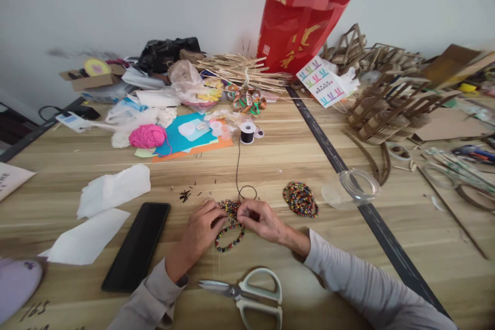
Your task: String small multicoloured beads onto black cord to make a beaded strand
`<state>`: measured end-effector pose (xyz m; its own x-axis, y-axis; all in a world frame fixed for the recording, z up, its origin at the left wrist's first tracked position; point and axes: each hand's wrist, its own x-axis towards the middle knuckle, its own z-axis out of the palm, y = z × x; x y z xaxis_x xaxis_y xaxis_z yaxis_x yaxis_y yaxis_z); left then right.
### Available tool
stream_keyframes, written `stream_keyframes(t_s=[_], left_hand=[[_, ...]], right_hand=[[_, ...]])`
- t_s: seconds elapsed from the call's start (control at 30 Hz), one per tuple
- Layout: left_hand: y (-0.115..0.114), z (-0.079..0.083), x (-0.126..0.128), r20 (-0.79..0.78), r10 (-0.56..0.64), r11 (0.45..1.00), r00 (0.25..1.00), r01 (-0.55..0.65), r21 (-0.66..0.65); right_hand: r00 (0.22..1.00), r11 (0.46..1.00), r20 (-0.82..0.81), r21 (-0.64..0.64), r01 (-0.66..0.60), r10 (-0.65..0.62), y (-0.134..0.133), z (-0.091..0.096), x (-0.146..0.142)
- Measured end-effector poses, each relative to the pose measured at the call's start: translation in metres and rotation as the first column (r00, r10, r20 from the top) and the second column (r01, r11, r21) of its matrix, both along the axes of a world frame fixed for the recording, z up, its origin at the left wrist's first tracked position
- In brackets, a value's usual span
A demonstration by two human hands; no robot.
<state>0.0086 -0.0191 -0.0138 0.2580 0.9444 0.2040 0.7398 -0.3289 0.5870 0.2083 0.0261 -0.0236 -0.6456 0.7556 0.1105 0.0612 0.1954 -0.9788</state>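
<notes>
My left hand (201, 229) and my right hand (261, 219) meet over a strand of multicoloured beads (230, 232) on the wooden table (270, 165). Both hands have their fingers pinched on the beadwork near its top, where a thin black cord (237, 170) runs up to a black spool (247, 133). A loop of the bead strand hangs below my fingers. A finished coil of the same beads (300, 199) lies just to the right of my right hand.
White-handled scissors (247, 294) lie near the front edge between my forearms. A black phone (137, 245) and white paper sheets (112, 191) lie to the left. A clear round lid (358, 185), pink yarn (147, 135), a red bag (297, 20) and cardboard strips (386, 98) crowd the back.
</notes>
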Motion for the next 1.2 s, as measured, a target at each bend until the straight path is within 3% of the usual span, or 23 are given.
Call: stream_keyframes(t_s=[0.27,0.6,0.77,1.2], left_hand=[[0.0014,-0.0016,-0.0005,0.203,0.071,0.996,0.977,-0.059,-0.066],[0.0014,0.0021,0.0034,0.481,0.155,0.957,0.863,-0.011,-0.289],[0.0009,0.0003,0.0045,0.535,0.189,0.94,0.823,0.007,-0.342],[0.0003,-0.0036,0.0053,0.551,0.214,0.924,0.806,0.016,-0.383]], right_hand=[[1.0,1.0,0.005,-0.021,-0.002,0.002,0.0,-0.001,0.0001],[1.0,1.0,0.002,-0.01,-0.005,0.005,0.0002,-0.0019,-0.0001],[1.0,1.0,0.005,0.009,-0.007,0.007,0.0002,-0.0028,-0.0001],[0.999,0.999,0.032,0.025,-0.021,0.02,0.0,-0.0031,-0.0003]])
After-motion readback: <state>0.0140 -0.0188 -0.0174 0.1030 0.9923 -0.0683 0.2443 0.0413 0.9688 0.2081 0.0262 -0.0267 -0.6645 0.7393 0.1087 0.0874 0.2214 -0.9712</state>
